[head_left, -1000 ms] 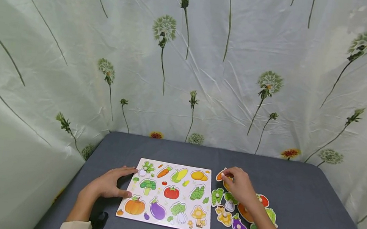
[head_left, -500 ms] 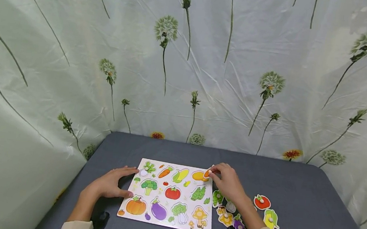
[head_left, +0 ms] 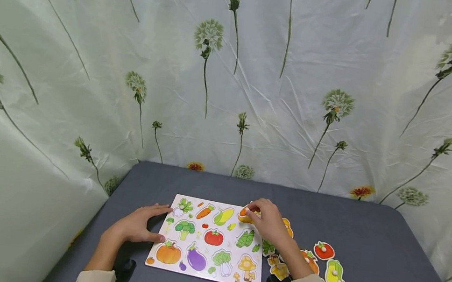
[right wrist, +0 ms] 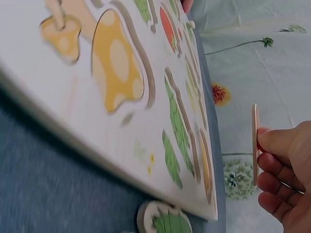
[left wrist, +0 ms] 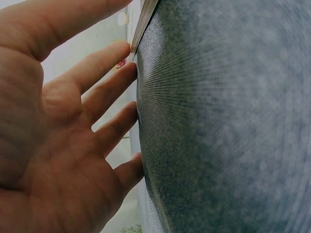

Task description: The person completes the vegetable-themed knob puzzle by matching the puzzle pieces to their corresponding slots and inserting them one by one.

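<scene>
My right hand pinches a carrot puzzle piece by its knob, over the potato slot at the board's top right corner. Seen from the right wrist, the piece is edge-on and apart from the board. The white vegetable puzzle board has printed pictures in its slots. At its left edge rests my left hand, thumb and fingers spread and holding nothing. Its palm and extended fingers fill the left of the left wrist view.
Loose pieces lie right of the board: a mushroom, a tomato, a corn, a pumpkin and a potato, some partly under the right arm. A flowered curtain hangs behind the grey table.
My right hand has taken the carrot piece from the loose pieces and carried it left, over the board's top right corner. My left hand stays at the board's left edge.
</scene>
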{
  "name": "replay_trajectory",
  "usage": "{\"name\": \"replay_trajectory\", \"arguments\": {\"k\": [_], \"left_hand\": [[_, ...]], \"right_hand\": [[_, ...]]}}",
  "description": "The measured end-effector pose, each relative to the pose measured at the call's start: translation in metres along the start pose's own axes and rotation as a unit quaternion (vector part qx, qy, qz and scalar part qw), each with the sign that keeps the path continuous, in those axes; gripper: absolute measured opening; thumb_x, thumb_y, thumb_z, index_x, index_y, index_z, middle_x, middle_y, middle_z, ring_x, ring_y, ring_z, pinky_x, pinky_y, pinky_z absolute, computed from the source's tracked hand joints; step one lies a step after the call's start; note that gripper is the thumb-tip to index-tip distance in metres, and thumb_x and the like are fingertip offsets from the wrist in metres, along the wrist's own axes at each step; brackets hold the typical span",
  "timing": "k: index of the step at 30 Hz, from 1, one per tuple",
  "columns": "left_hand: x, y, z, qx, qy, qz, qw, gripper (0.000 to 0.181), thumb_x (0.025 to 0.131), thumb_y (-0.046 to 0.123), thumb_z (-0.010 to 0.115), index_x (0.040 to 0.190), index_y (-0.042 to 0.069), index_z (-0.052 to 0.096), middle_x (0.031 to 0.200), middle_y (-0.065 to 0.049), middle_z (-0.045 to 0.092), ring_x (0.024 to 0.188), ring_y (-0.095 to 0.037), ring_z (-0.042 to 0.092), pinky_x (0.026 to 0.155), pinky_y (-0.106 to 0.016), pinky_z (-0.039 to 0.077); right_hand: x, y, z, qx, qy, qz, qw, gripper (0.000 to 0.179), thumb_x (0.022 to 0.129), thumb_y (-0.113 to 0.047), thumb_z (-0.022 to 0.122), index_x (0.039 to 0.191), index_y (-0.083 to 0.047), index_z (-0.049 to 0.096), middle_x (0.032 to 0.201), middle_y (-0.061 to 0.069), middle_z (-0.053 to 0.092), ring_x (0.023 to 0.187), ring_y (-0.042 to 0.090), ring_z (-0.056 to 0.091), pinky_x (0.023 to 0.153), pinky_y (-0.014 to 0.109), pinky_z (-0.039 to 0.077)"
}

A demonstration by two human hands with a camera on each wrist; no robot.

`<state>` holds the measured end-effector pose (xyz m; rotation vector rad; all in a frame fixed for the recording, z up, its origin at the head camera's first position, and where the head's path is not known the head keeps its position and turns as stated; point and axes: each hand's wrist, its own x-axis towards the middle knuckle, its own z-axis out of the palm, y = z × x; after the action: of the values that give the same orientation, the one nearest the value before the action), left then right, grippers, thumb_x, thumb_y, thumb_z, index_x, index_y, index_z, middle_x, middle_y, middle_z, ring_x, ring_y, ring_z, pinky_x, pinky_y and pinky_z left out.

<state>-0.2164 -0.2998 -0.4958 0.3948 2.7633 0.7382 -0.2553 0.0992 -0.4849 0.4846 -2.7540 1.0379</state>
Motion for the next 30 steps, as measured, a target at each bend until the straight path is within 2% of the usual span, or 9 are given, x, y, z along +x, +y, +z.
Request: {"name": "replay_trajectory", "arguments": {"k": [7, 14, 22, 30], "left_hand": [[0.001, 0.001, -0.002, 0.0, 0.002, 0.0, 1.0, 0.091, 0.073, 0.049, 0.087, 0.153, 0.022, 0.052, 0.161, -0.017, 0.044, 0.153, -0.048, 0.029, 0.12, -0.074, 0.017], [-0.001, 0.001, 0.0, -0.001, 0.005, 0.003, 1.0, 0.091, 0.072, 0.048, 0.087, 0.152, 0.021, 0.053, 0.161, -0.017, 0.045, 0.153, -0.048, 0.029, 0.12, -0.074, 0.017], [-0.002, 0.0, -0.001, -0.003, 0.006, 0.006, 1.0, 0.091, 0.073, 0.048, 0.088, 0.152, 0.019, 0.053, 0.161, -0.018, 0.045, 0.152, -0.049, 0.03, 0.12, -0.073, 0.017], [-0.002, 0.0, -0.001, -0.005, 0.005, 0.011, 0.9999, 0.09, 0.073, 0.047, 0.087, 0.152, 0.019, 0.054, 0.16, -0.017, 0.045, 0.152, -0.049, 0.03, 0.12, -0.074, 0.017]], "right_hand": [[0.006, -0.008, 0.008, 0.009, -0.003, -0.011, 0.9999, 0.007, 0.093, -0.02, 0.077, 0.098, -0.015, 0.076, 0.094, -0.003, 0.067, 0.091, 0.013, 0.059, 0.081, 0.036, 0.052], [0.008, -0.016, 0.017, 0.013, -0.008, -0.011, 0.9998, 0.008, 0.094, -0.022, 0.077, 0.098, -0.014, 0.076, 0.094, -0.004, 0.068, 0.091, 0.012, 0.062, 0.084, 0.037, 0.055], [0.012, -0.023, 0.029, 0.026, -0.015, -0.02, 0.9993, 0.009, 0.096, -0.022, 0.074, 0.096, -0.013, 0.077, 0.091, -0.005, 0.067, 0.086, 0.009, 0.062, 0.076, 0.03, 0.054], [0.015, -0.028, 0.04, 0.041, -0.03, -0.034, 0.9982, 0.006, 0.097, -0.017, 0.073, 0.097, -0.012, 0.076, 0.093, -0.001, 0.069, 0.088, 0.013, 0.062, 0.078, 0.033, 0.054]]}}
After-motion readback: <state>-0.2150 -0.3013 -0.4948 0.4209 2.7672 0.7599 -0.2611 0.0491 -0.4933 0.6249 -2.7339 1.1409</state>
